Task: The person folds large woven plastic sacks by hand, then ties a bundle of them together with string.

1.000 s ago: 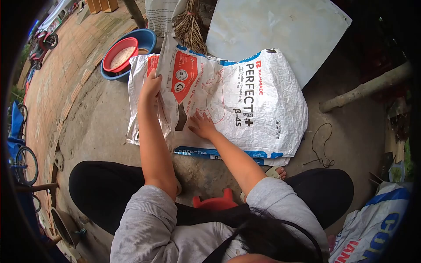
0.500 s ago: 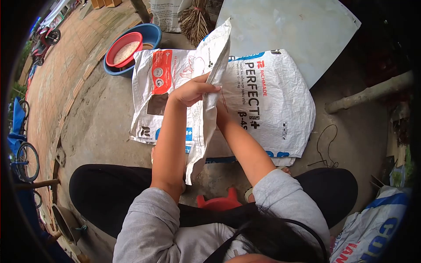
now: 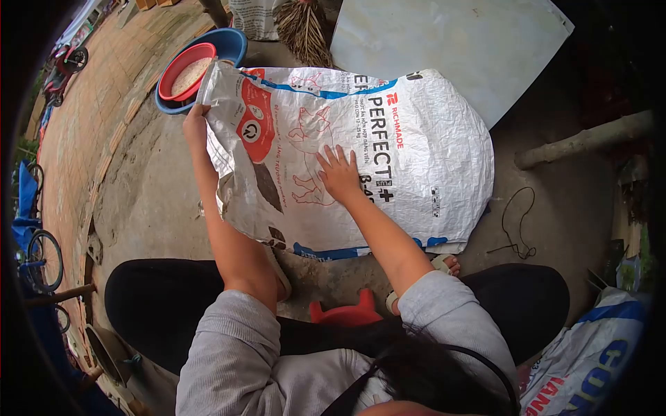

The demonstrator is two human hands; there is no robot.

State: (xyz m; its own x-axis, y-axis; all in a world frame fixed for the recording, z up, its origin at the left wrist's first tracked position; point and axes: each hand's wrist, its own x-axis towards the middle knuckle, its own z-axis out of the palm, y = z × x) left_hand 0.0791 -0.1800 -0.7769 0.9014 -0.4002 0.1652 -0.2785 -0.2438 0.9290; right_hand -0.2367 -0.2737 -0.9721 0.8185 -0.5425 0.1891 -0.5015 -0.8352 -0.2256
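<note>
A white woven feed sack with red, blue and black print lies spread across the ground before me. At its left end, my left hand grips the edge of the sack's mouth; the fingers are partly hidden by the fabric. Flat on the printed middle of the sack rests my right hand, its fingers spread and holding nothing. Creases run over the sack, and its mouth stands slightly raised near my left hand.
A red basin with pale grainy contents sits in a blue basin at the upper left. A pale board lies behind the sack. A wooden pole, a thin cord and another printed sack are on the right. A red stool is below me.
The raised flap of the sack has been laid over to the left. My left hand moved left to its edge, and my right hand came out from behind the flap onto the surface.
</note>
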